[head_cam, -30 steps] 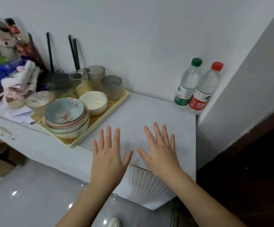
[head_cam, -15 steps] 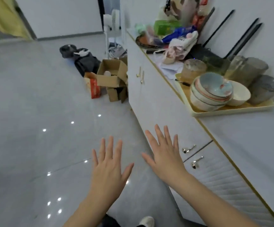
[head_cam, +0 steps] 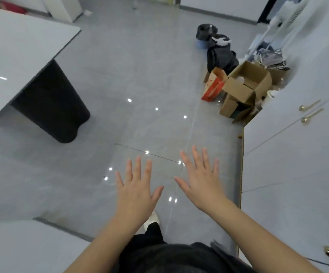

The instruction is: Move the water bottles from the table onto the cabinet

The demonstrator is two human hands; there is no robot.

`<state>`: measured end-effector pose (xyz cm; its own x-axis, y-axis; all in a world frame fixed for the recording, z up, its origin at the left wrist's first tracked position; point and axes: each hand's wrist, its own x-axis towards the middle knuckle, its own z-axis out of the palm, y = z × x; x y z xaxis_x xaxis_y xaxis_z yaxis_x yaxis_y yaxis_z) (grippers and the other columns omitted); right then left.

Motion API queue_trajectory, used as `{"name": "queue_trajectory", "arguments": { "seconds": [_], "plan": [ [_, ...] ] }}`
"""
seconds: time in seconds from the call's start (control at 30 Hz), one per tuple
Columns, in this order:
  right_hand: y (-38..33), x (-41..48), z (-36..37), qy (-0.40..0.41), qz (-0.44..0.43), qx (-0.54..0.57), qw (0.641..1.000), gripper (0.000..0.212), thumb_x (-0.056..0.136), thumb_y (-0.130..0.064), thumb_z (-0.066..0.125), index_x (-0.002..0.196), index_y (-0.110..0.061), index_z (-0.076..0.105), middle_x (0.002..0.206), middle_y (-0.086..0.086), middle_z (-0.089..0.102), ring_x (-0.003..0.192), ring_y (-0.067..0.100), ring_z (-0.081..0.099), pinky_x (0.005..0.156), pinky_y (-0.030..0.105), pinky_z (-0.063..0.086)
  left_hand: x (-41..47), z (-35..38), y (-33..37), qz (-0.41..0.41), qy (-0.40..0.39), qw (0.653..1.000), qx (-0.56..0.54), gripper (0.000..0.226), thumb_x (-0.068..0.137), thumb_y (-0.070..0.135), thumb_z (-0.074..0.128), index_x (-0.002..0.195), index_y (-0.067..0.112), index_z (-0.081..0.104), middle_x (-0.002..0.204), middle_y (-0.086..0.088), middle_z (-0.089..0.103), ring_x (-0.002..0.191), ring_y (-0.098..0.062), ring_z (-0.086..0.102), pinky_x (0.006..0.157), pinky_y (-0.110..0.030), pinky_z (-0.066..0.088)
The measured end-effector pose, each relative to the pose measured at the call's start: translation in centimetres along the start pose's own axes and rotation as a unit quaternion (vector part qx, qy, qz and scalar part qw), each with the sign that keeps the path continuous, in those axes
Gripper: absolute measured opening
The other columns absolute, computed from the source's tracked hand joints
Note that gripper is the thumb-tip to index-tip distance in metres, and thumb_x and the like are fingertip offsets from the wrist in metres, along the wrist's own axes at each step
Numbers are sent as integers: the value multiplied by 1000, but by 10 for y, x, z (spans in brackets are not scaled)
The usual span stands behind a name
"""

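Presently both hands are held out palm-down over the glossy grey tiled floor (head_cam: 140,79), fingers spread and holding nothing: the left hand (head_cam: 138,191) lies nearer the body, the right hand (head_cam: 203,181) slightly ahead of it and just beside the white cabinet front (head_cam: 289,174), which runs along the outer side of the right hand without touching it. Gold door handles (head_cam: 310,113) show on that cabinet front ahead of the right hand. Well ahead of the left hand and out to its far side stands the table (head_cam: 16,54), a pale grey top on a dark rounded base (head_cam: 55,107); the part of its top that is in view carries no water bottles. No water bottles are visible anywhere in this view, so their position cannot be stated; the cabinet's top surface is also outside the view. Ahead of the right hand, against the cabinet's foot, sit open cardboard boxes (head_cam: 246,83) with a red-and-orange paper bag (head_cam: 213,87) touching them, and beyond those a black bag (head_cam: 218,54). As a judgement, with 2 empty hands and the view turned toward the table, this reads as travel between cabinet and table, not a carry; how many bottles remain to be moved cannot be determined, since most of the table top is cut off.
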<state>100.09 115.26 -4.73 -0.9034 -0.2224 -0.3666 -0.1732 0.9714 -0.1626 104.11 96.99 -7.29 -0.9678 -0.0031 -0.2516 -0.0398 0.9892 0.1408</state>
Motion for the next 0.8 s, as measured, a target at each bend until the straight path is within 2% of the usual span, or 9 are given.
{"name": "queue_trajectory", "arguments": {
  "seconds": [0.1,0.17,0.3,0.5,0.8],
  "plan": [
    [-30,26,4,-22,-32,-15,999,74,98,-61,27,153,-33,-14,162,5,-22,146,32,-26,117,60,-8,6,4,-30,-64,-4,998,-24,82,86,68,12,154,22,13,161,-12,9,148,-34,2,114,-60,9],
    [-46,41,7,-37,-55,-24,998,75,97,-61,27,154,-33,-13,162,5,-22,146,33,-26,116,60,-9,9,5,-46,-100,3,994,-40,84,84,69,5,155,23,3,162,-10,-2,148,-33,-8,115,-59,2],
    [-74,74,6,-54,-109,-52,991,75,98,-61,29,155,-33,-12,162,6,-22,146,33,-26,115,60,-9,15,6,-69,-158,-5,985,-75,81,87,66,15,154,24,-5,162,-9,-10,147,-32,-14,115,-59,-1],
    [-120,133,6,-81,-216,-84,969,76,97,-61,32,154,-35,-12,162,5,-21,147,33,-24,115,60,-8,27,-1,-98,-262,11,959,-107,79,92,64,26,154,24,-2,162,-9,-9,147,-32,-14,115,-59,-2],
    [-186,233,-15,-105,-393,-167,898,76,97,-61,33,155,-34,-7,164,5,-15,149,33,-19,116,61,-5,82,-18,-126,-420,8,896,-148,78,94,63,24,154,23,-7,161,-9,-13,147,-30,-17,116,-59,-2]
  ]
}}
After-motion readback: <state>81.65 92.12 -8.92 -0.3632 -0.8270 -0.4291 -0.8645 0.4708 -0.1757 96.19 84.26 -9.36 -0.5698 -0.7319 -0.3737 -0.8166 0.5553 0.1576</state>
